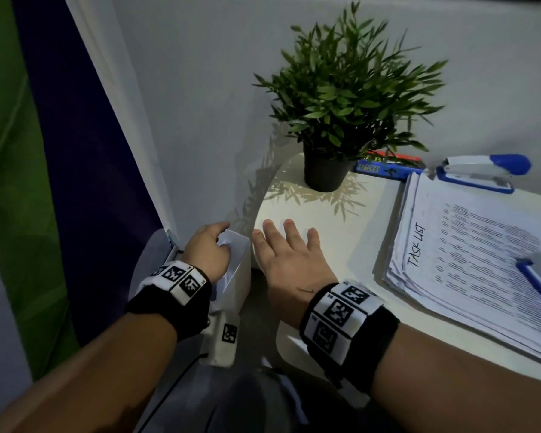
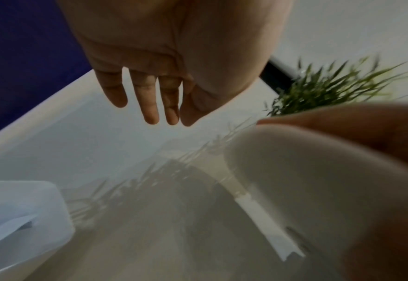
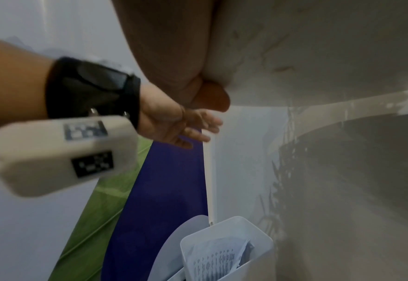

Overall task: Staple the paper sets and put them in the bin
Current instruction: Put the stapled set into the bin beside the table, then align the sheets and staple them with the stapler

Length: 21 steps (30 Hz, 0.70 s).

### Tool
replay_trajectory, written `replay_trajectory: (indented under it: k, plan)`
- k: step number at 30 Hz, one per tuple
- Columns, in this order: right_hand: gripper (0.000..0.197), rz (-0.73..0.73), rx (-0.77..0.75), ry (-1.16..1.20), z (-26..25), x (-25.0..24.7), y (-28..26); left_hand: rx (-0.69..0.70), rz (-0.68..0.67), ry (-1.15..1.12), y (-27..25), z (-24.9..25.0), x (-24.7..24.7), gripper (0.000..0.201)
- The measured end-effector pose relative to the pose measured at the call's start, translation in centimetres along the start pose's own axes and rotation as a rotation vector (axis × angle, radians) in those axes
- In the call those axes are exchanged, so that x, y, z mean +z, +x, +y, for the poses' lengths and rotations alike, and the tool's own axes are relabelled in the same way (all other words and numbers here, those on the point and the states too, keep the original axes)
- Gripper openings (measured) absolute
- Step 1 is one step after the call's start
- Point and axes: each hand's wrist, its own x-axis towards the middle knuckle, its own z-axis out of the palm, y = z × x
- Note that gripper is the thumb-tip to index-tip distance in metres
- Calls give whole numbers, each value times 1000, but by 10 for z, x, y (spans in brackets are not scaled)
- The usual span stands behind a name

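Observation:
A white plastic bin (image 1: 241, 284) stands on the floor left of the table, with a printed paper set (image 3: 218, 260) lying inside it. My left hand (image 1: 221, 237) hovers over the bin's mouth, fingers (image 2: 150, 112) straight and relaxed, holding nothing. My right hand (image 1: 286, 237) lies flat on the white table's (image 1: 325, 220) left edge with its fingers spread, and it too holds nothing. A thick stack of printed sheets headed "TASK LIST" (image 1: 469, 260) lies at the table's right. A blue and white stapler (image 1: 484, 171) sits behind the stack.
A potted green plant (image 1: 334, 120) stands at the table's back, with a blue staples box (image 1: 384, 166) beside it. A blue pen (image 1: 537, 287) lies on the stack. A grey wall runs behind, and a purple and green panel (image 1: 85, 151) stands at the left.

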Motion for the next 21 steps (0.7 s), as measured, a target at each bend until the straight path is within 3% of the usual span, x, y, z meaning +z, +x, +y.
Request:
replay_trajectory:
  k: [5, 8, 12, 16, 19, 21]
  plan:
    - [76, 35, -29, 16, 6, 2, 2, 108, 66, -129, -28, 56, -31, 45]
    - [80, 65, -31, 158, 22, -12, -18, 185, 66, -202, -43, 97, -43, 42]
    - [67, 293, 94, 297, 59, -43, -70, 249, -70, -273, -62, 148, -32, 34]
    - [53, 426, 386, 242, 122, -74, -130, 305, -270, -204, -83, 199, 5, 32]
    - [49, 335, 681, 126, 181, -79, -164, 349, -383, -69, -94, 234, 31, 32]
    - [50, 239, 798, 94, 212, -72, -183, 323, -466, 62, -95, 253, 45, 28]
